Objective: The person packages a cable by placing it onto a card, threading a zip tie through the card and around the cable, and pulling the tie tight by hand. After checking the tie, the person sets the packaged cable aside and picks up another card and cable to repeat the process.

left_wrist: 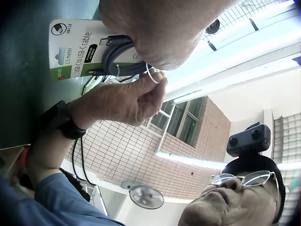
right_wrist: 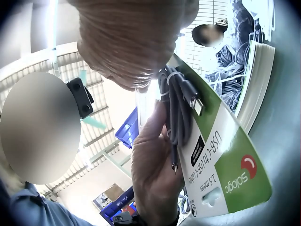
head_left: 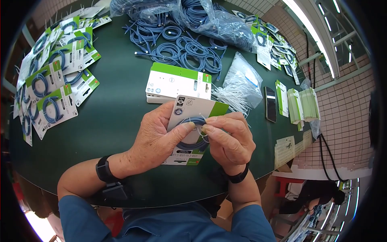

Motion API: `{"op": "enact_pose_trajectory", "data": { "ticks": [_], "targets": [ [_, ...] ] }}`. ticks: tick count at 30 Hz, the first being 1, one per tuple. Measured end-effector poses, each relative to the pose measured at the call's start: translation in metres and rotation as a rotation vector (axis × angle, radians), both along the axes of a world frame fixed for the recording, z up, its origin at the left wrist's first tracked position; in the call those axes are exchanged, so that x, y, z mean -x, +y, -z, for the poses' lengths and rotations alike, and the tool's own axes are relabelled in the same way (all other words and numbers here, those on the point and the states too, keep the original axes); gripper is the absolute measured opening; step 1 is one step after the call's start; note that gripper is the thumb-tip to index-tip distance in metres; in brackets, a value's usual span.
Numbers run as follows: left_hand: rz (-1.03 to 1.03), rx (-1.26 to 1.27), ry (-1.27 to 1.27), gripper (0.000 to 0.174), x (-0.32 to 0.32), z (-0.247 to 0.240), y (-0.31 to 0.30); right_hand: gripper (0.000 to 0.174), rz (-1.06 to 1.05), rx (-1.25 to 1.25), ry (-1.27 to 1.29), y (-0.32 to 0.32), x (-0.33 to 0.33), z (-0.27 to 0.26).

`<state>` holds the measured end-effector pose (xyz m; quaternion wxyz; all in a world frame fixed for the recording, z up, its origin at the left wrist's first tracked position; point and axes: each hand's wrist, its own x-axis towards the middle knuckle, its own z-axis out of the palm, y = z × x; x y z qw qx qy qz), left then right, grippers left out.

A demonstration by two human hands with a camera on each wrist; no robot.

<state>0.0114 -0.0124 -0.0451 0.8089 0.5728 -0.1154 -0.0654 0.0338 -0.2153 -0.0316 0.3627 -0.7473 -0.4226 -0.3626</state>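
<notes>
My left hand [head_left: 155,135] holds a white-and-green printed card [head_left: 219,108], its thumb pressing a coiled blue USB-C cable [head_left: 187,146] against the card's face. A white cable tie [left_wrist: 149,75] loops through at the coil, and the fingertips of my right hand [head_left: 231,139] pinch it. In the right wrist view, the cable's metal plug [right_wrist: 197,105] lies over the card's green band, and the card's hang hole [right_wrist: 211,197] is at the near end. Just beyond my hands sits a stack of similar cards [head_left: 177,82].
White cable ties [head_left: 231,97] spill beside a clear plastic bag [head_left: 244,74]. Loose coiled cables [head_left: 189,52] and bagged ones [head_left: 225,30] lie at the back. Carded cables pile up at the left [head_left: 56,107] and back right [head_left: 264,54]. A phone [head_left: 270,104] and card stacks [head_left: 296,105] lie right.
</notes>
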Motion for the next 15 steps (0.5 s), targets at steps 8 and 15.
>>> {"op": "enact_pose_trajectory", "data": {
  "ticks": [8, 15],
  "targets": [
    [-0.006, -0.027, -0.019, 0.032, 0.000, 0.002, -0.001, 0.032, 0.018, -0.018, 0.010, 0.000, -0.005, 0.000],
    [-0.050, -0.120, -0.110, 0.034, 0.002, 0.008, -0.002, 0.038, 0.021, 0.015, 0.110, -0.001, -0.011, -0.002]
  ]
}}
